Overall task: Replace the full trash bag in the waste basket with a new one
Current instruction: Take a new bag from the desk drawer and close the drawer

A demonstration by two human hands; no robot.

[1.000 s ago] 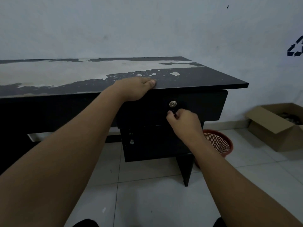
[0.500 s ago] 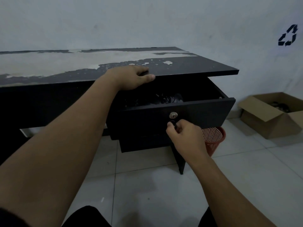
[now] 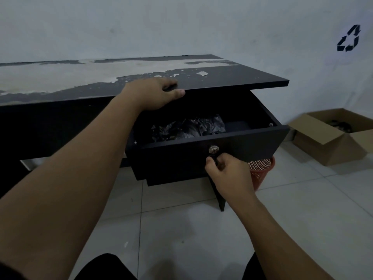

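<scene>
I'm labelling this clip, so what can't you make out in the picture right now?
Head view only.
Red basket: mostly hidden behind the drawer front and right hand; any bag inside unseen.
Drawer handle: nearly covered by that hand.
Black plastic in the drawer: too dim to count bags.
Cardboard box: contents dark, small; right edge cuts it.
Left hand: gripping or just resting on the desk, unclear.

only one sign to read here: a black recycling symbol (image 3: pixel 348 38), the three chasing arrows bent round into a triangle. it looks stencilled straight onto the pale wall (image 3: pixel 181 27) at the upper right, a bit tilted and patchy at the edges. it sits high above the open cardboard box (image 3: pixel 319 142) on the floor. just a symbol, not lettering.
</scene>
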